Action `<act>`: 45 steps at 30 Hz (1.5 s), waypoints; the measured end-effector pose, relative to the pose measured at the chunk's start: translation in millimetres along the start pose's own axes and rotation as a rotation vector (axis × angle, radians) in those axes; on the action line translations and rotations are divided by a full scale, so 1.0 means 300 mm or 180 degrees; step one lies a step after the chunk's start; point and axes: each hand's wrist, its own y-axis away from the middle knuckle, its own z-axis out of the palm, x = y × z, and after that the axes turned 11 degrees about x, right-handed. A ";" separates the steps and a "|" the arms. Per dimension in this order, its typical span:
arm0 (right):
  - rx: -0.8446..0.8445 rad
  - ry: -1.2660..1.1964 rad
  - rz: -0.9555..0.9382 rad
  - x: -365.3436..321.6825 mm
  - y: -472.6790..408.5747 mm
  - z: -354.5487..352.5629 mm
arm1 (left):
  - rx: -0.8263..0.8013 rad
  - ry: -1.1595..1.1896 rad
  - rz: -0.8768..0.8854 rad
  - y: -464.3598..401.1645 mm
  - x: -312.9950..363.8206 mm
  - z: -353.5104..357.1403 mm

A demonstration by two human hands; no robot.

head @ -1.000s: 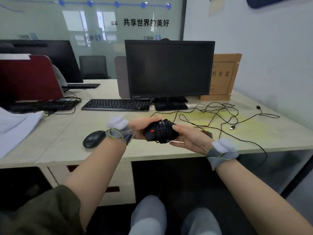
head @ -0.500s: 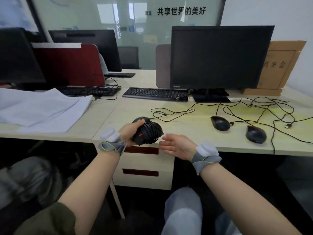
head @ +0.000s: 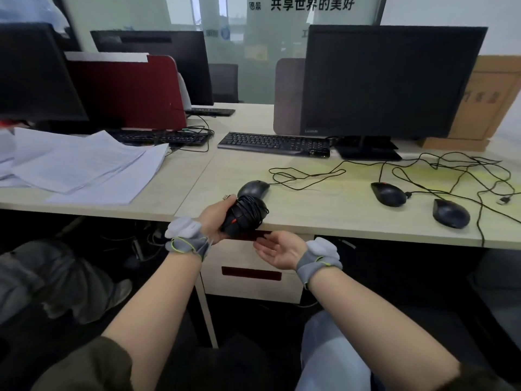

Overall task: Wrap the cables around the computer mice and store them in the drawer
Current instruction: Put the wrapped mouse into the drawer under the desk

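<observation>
My left hand (head: 214, 218) grips a black mouse (head: 244, 213) with its cable wound around it, at the desk's front edge. My right hand (head: 277, 248) is palm up, fingers curled under the red handle of the top drawer (head: 255, 237), which looks closed. A second drawer (head: 251, 273) sits below. Three more black mice lie on the desk: one (head: 253, 188) just behind the held mouse, one (head: 388, 193) to the right, one (head: 451, 213) further right. Their loose cables (head: 451, 170) tangle across the desk's right side.
A monitor (head: 389, 80) and keyboard (head: 273, 143) stand at the back of the desk (head: 338, 215). Loose papers (head: 81, 165) cover the neighbouring desk on the left. A cardboard box (head: 487, 103) stands at the far right. A person's legs (head: 56, 277) show at the lower left.
The view has swung left and down. My left hand carried the wrapped mouse to the desk edge. My right hand let go of it and dropped to the top drawer's handle.
</observation>
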 end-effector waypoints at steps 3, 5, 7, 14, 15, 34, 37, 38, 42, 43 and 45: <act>0.0059 -0.0167 -0.0110 0.007 -0.003 -0.005 | 0.0025 0.0010 0.0030 -0.004 0.018 -0.015; 0.0085 -0.0357 -0.0151 0.014 -0.001 -0.001 | 0.0007 0.0094 0.0003 0.002 0.017 -0.032; 0.0061 -0.0498 -0.0178 0.025 0.005 0.010 | 0.0031 0.0163 -0.0006 0.012 0.008 -0.050; 0.0249 -0.0198 -0.0271 0.077 0.040 0.029 | 0.0137 0.0179 0.0072 0.046 -0.001 -0.080; 0.0221 -0.0140 -0.0242 0.091 0.046 0.030 | 0.0177 0.0166 0.0097 0.049 0.005 -0.078; 0.0195 0.5678 -0.2611 -0.093 0.094 -0.054 | -0.0258 0.0055 0.0115 0.066 -0.011 0.008; -0.0006 0.5801 -0.2504 -0.097 0.081 -0.023 | -0.0222 -0.0186 0.0057 0.055 -0.013 0.013; -0.0075 0.5838 -0.2465 -0.102 0.077 -0.018 | -0.0233 -0.0247 0.0043 0.052 -0.010 0.015; -0.0370 0.5715 -0.2457 -0.109 0.080 -0.031 | -0.0228 -0.0585 0.0172 0.044 -0.010 0.016; -0.0432 0.5718 -0.2388 -0.108 0.087 -0.037 | -0.0208 -0.0752 0.0219 0.042 -0.011 0.016; -0.0669 0.5760 -0.2164 -0.097 0.100 -0.046 | -0.0244 -0.1087 0.0205 0.048 -0.012 0.012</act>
